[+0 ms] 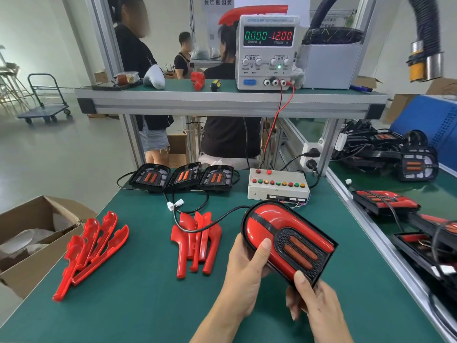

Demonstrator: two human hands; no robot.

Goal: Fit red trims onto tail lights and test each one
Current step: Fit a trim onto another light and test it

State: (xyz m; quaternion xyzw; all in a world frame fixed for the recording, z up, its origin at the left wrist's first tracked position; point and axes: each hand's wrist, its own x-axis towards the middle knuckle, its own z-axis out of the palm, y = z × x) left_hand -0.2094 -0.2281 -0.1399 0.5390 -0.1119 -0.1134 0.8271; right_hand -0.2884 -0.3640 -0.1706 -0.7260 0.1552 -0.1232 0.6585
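Holding the tail light (286, 241) above the desk (138, 293), both hands have a closed grip on it: the left hand (243, 273) wraps its near-left edge with the thumb pressed on the red trim, and the right hand (311, 300) pinches its near corner. The trims look seated on this light, so the risk now lies in the test. Its black cord (197, 226) trails left of the light across a pile of loose trims (195, 243); a tug could drag those off their stack or strain the white plug (175, 204) beyond them. A thumb pushing hard on the glossy trim could pop a clip loose. Further left of the light lies a second pile of trims (91, 251). Just beyond the light sits the button box (278, 185), and behind it the power supply (268, 52) reads zero current, so I judge nothing is lit yet.
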